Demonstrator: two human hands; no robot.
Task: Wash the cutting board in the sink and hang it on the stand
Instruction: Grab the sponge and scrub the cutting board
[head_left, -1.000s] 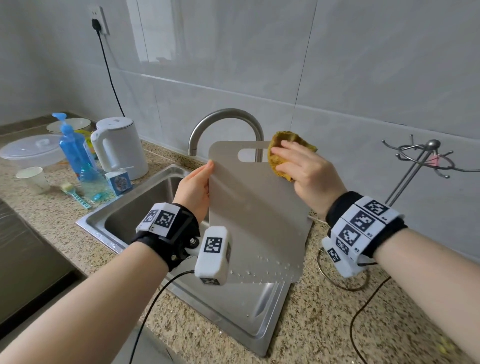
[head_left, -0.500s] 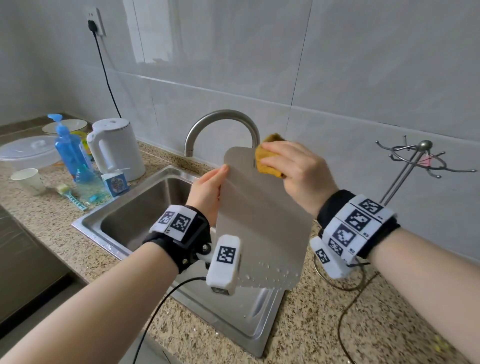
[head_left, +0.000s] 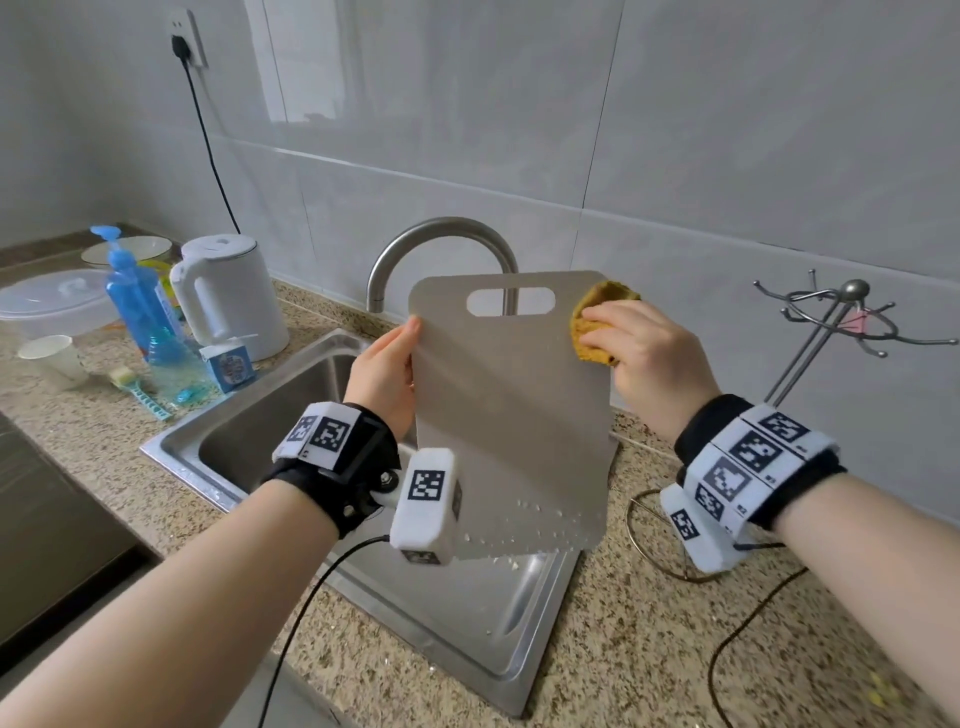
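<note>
Your left hand (head_left: 387, 374) grips the cutting board's (head_left: 511, 410) left edge, holding it upright over the sink (head_left: 291, 410) (droplets along its bottom), while your right hand (head_left: 641, 358) presses a yellow sponge (head_left: 592, 332) against its right edge

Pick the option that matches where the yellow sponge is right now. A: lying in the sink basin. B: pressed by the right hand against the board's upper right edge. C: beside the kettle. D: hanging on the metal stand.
B: the right hand presses the sponge against the upper right edge of the cutting board.
</note>
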